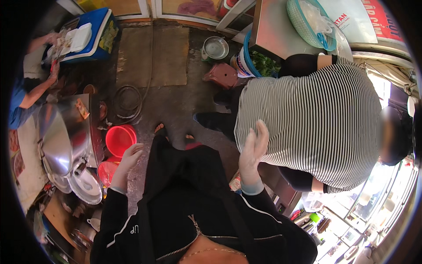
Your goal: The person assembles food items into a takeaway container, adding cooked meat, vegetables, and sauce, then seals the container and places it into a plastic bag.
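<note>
Both my hands wear thin whitish gloves, and nothing shows in either. My left hand (127, 168) hangs to the left of my black jacket, fingers extended and a little curved inward. Beside it in the picture are a red bucket (118, 141) and, lower, a red basin (107, 172). My right hand (253, 154) is raised on the right, its fingers stretched upward and the palm turned inward. It overlaps the striped shirt (307, 127) of a person bending close by; whether it touches the cloth I cannot tell.
Left stand a large steel pot (55, 136) and another person's arm (38, 93) by a blue cooler (99, 33). A coiled hose (127, 103) and a flat board (169, 57) lie on the floor. Ahead are a reddish stool (221, 75), a scale (215, 47) and a tub of greens (263, 64).
</note>
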`<state>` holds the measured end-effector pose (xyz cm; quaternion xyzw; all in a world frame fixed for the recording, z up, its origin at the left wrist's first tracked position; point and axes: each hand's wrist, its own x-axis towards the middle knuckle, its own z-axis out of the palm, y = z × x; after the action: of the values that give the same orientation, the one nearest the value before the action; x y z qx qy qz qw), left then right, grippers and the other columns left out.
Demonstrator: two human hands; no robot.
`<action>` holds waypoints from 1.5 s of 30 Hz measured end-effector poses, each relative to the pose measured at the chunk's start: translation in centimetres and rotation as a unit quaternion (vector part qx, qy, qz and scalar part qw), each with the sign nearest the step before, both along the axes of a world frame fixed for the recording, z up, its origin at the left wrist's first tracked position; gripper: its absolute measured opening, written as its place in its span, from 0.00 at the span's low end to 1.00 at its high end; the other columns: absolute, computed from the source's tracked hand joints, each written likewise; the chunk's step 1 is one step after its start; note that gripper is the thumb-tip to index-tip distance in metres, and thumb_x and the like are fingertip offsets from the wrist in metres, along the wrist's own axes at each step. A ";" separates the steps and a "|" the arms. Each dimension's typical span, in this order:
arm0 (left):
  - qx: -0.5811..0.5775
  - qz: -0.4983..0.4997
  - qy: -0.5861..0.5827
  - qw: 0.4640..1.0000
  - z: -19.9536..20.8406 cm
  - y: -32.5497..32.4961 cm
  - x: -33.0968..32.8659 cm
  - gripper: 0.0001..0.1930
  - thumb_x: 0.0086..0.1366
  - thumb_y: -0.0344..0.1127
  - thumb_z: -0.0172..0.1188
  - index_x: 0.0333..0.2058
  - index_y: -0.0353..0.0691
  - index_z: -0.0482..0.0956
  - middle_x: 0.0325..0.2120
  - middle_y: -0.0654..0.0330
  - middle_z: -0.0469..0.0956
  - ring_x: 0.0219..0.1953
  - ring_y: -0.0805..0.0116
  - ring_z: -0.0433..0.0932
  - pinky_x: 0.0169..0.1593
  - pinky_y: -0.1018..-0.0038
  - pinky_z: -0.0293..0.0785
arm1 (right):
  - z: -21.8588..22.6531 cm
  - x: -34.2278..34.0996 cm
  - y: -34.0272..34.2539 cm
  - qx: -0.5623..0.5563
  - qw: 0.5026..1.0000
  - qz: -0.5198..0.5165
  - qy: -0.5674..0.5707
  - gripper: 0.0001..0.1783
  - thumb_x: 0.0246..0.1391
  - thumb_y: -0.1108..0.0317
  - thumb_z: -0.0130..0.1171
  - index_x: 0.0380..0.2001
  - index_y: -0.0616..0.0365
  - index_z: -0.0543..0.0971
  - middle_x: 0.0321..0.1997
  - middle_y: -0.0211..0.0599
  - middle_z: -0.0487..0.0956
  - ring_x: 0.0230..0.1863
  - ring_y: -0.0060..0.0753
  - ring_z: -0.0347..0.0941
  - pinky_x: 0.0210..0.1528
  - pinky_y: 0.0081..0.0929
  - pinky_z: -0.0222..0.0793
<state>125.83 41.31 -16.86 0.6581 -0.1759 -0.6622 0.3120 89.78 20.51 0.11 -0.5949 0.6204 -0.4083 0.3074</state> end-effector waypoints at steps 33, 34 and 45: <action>0.418 0.131 -0.025 0.899 -14.4 2.2 0.4 0.24 0.63 0.48 0.63 0.55 0.45 0.73 0.38 0.64 0.78 0.35 0.72 0.79 0.35 0.75 0.75 | -48.8 -21.2 -55.6 0.260 0.791 -0.089 0.546 0.31 0.42 0.65 0.63 0.53 0.58 0.75 0.51 0.50 0.77 0.53 0.49 0.75 0.55 0.34 0.71; 0.436 0.114 -0.037 0.892 -14.3 1.6 0.5 0.24 0.63 0.47 0.62 0.56 0.45 0.73 0.38 0.64 0.79 0.35 0.72 0.79 0.36 0.75 0.74 | -48.2 -21.9 -55.7 0.234 0.801 -0.097 0.543 0.27 0.43 0.68 0.61 0.51 0.59 0.78 0.49 0.49 0.80 0.50 0.48 0.77 0.53 0.34 0.73; 0.398 0.143 -0.055 0.905 -12.4 -2.6 1.0 0.20 0.63 0.40 0.60 0.53 0.45 0.74 0.37 0.65 0.80 0.35 0.72 0.80 0.35 0.77 0.74 | -41.3 -29.3 -51.4 0.164 0.904 -0.203 0.339 0.17 0.54 0.63 0.59 0.47 0.52 0.82 0.45 0.39 0.84 0.44 0.38 0.79 0.44 0.31 0.72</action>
<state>126.87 38.72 -29.22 0.7808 0.1814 -0.5886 0.1050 60.52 -30.84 -41.15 -0.4994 0.8529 -0.1279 0.0822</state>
